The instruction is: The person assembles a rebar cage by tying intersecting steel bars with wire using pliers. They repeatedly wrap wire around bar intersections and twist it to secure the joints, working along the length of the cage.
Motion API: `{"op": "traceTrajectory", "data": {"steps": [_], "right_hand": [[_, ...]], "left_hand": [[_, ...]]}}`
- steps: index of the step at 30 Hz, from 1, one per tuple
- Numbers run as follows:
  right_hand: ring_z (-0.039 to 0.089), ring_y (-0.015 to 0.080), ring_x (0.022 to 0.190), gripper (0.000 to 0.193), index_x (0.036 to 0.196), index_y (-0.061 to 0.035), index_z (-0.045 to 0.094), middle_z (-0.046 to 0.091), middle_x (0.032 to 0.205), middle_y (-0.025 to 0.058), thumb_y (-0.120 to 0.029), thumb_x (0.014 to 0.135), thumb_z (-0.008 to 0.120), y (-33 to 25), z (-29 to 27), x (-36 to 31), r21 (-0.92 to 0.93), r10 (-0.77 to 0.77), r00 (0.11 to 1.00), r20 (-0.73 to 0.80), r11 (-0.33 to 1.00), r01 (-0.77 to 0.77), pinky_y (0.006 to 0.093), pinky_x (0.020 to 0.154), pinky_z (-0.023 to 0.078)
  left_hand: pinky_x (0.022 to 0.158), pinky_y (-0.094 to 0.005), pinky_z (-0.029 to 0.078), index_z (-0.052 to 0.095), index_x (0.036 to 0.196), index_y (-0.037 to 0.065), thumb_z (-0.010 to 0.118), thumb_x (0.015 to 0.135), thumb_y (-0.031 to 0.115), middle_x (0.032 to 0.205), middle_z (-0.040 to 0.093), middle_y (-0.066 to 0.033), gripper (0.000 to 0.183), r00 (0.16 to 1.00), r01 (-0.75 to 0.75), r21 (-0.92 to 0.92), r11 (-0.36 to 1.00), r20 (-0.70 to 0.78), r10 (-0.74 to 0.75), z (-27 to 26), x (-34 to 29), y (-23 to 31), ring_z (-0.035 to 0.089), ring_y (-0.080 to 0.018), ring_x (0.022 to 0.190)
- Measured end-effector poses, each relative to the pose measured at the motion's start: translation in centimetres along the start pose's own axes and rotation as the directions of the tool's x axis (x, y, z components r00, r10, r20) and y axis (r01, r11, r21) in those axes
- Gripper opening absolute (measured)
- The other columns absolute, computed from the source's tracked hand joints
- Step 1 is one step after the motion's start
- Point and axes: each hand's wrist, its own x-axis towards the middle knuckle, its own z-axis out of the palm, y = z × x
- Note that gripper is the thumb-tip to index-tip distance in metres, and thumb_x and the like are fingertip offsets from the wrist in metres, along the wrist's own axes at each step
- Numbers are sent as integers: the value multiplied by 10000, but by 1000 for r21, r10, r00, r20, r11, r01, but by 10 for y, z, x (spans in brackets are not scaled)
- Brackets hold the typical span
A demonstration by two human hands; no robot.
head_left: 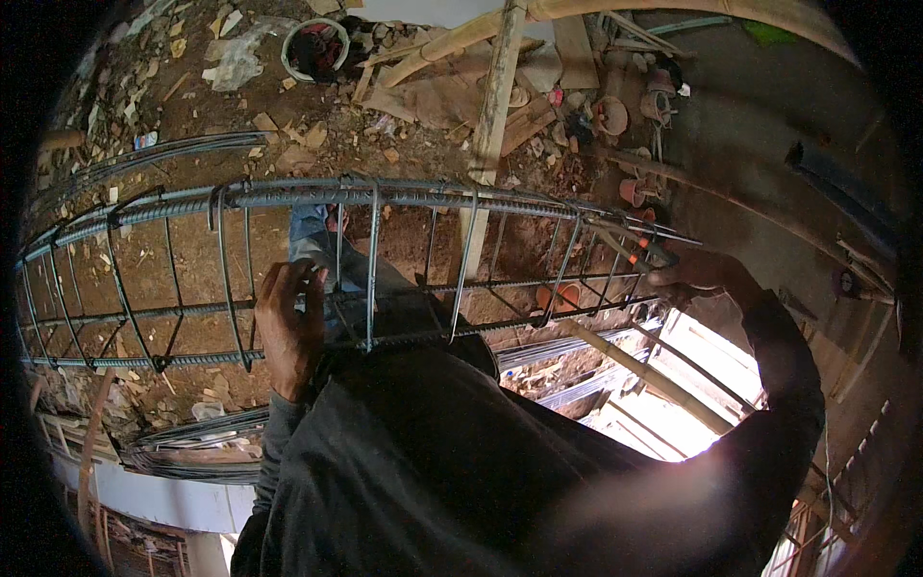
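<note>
A long rebar cage (pixel 288 198) stretches across the view in front of my body, its ribbed bars joined by square stirrups (pixel 372 269). My left hand (pixel 291 322) is raised beside the cage's near side, between two stirrups. Its fingers are curled with the thumb close against them; whatever they may pinch is too small to make out. Toward the cage's right end, my right hand (pixel 694 273) is closed round a pair of pincers (pixel 636 252) with orange marks on the handles. The pincers' head lies close to the upper bars, and whether it touches them I cannot tell.
Loose steel bars (pixel 207 442) lie at the lower left, and more bars (pixel 183 149) lie beyond the cage. A wooden post (pixel 498 106) rises behind it. Rubble covers the ground around a white bucket (pixel 315 50). Several smaller buckets (pixel 610 115) stand at the upper right.
</note>
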Motion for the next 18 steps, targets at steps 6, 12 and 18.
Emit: {"op": "traceTrajectory", "data": {"steps": [6,12,18], "right_hand": [[740,283,693,677,1301,13,550,728,808,135,-302,825,913,8,13,3,-101,-91,992,-93,992,81,396,596,589],[673,391,1063,798,1307,-13,568,662,1111,209,-260,653,951,1,51,-15,-881,-635,621,-460,416,-227,505,883,537],[565,346,1107,892,1457,-18,522,568,1202,172,-201,671,901,-12,58,-8,-928,-899,318,-302,200,-315,527,947,472]], "left_hand": [[782,-420,537,706,1064,-21,734,965,82,994,709,-161,146,1000,-2,21,1000,-7,3,1,-2,-4,708,-323,885],[730,-428,533,697,1070,-20,731,973,100,991,702,-159,158,996,-78,49,996,37,76,2,1,-6,713,-300,836],[726,-430,536,694,1065,-25,730,975,107,989,700,-169,164,997,-51,38,998,66,48,1,3,-3,716,-316,829]]}}
